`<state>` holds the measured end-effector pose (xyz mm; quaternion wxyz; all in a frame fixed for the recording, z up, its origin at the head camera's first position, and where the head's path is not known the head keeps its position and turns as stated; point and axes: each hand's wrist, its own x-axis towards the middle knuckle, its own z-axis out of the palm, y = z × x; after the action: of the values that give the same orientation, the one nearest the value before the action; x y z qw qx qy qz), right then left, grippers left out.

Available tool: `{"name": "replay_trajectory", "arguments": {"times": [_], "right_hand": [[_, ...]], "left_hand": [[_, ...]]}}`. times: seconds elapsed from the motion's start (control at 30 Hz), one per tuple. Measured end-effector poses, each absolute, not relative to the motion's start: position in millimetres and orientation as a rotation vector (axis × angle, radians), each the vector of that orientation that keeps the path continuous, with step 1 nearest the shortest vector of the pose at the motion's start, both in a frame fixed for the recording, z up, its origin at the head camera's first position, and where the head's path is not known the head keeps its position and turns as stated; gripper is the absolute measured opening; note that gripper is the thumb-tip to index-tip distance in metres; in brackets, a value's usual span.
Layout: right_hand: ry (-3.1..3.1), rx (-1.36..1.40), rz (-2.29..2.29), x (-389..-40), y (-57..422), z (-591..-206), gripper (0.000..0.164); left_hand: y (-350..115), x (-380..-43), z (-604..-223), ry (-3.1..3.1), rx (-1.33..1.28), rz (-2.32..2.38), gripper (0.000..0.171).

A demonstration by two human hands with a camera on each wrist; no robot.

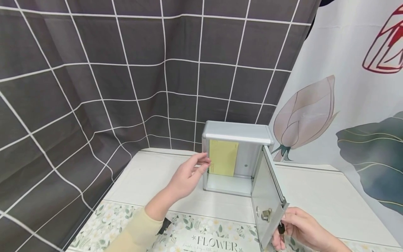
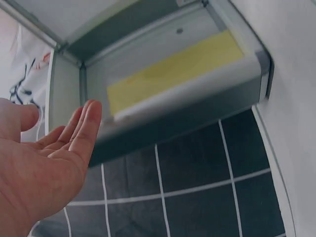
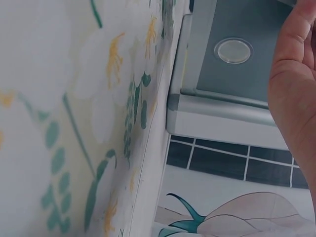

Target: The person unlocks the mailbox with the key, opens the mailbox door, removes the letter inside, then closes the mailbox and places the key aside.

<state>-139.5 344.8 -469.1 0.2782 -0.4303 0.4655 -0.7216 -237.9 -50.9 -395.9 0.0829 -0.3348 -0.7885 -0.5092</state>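
Note:
A small silver-framed metal box [image 1: 237,129] stands on the table with its door [image 1: 267,185] swung out toward me at the right. Inside, a yellow envelope [image 1: 223,157] leans upright against the back wall. My left hand [image 1: 187,178] is at the left side of the opening, its fingers loosely extended and holding nothing; the left wrist view shows the envelope [image 2: 173,71] beyond the fingertips. At the door's free edge, my right hand [image 1: 302,225] pinches a key at the lock, while a black-headed key [image 1: 281,228] hangs below the thumb. The lock's metal cylinder [image 1: 266,214] shows on the door's inner face.
The white table [image 1: 157,168] has a floral cloth [image 1: 201,234] along its front, printed with FLOWER. A dark grid-patterned curtain [image 1: 176,80] hangs close behind the box. To the right hangs a white curtain [image 1: 352,45] with a lotus print. A black strap [image 1: 164,225] shows beside the left wrist.

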Motion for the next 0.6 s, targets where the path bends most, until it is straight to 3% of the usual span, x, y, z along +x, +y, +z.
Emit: {"name": "replay_trajectory", "arguments": {"times": [0.23,0.6], "right_hand": [[1.219,-1.118,-1.948,-140,343,-469,0.06],[1.245,-1.136,-1.942,-139,343,-469,0.059]], "left_hand": [[-28,-234,-408,-2.375,-1.101,-1.543,0.054],[7,-240,-421,-2.669,-0.799,-1.583,0.083]]}}
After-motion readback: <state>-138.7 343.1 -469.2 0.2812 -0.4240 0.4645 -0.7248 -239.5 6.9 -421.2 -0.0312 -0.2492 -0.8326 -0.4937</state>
